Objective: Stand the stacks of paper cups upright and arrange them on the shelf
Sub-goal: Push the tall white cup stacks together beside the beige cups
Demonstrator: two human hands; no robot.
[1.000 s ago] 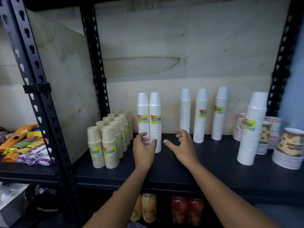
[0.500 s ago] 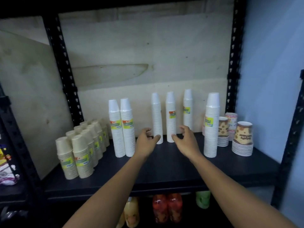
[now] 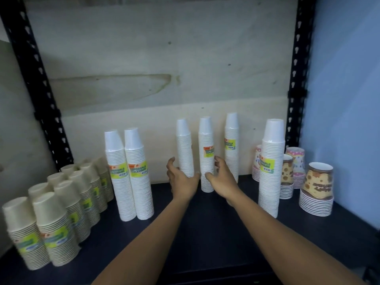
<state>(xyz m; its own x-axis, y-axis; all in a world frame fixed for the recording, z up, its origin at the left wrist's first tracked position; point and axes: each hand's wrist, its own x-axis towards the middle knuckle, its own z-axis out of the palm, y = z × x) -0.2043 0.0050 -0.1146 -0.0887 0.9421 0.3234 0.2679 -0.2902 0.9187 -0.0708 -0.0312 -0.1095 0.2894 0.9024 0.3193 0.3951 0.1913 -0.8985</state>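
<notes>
Both hands are at the back of the shelf [image 3: 205,233]. The left hand [image 3: 182,182] is curled round the low part of the left slim stack [image 3: 184,145], thumb on its right side and fingers on its left. The right hand [image 3: 224,182] is wrapped on the middle slim stack [image 3: 206,145] the same way, thumb front-left and fingers on the right. Both stacks are upright with their bases on the shelf, near the back wall [image 3: 144,58]. The third slim stack [image 3: 231,140] stands just beside the right hand's fingers and is not held.

Likely step: shift the two slim stacks and line them up with the rest.

Doing it well:
- The grips are low and the stacks are tall and thin, so the tops will probably whip or lean. Slide the bases along the shelf rather than lifting.
- Move slowly and keep both stacks vertical. Don't squeeze hard, since paper cups likely dent.
- Watch the knuckles of the right hand: the third slim stack is close and could tip.
- There is a free gap between the white pair [image 3: 138,182] and the left slim stack, which looks like the natural slot. Close it evenly.
- The labels face different ways; turning them front would look tidier.
- Let go only once each base sits flat.

The big stack [image 3: 271,182] stands further forward on the right, the beige stacks [image 3: 55,227] are at the far left and the printed cups [image 3: 316,188] at the far right. All are upright and well apart from the hands.
</notes>
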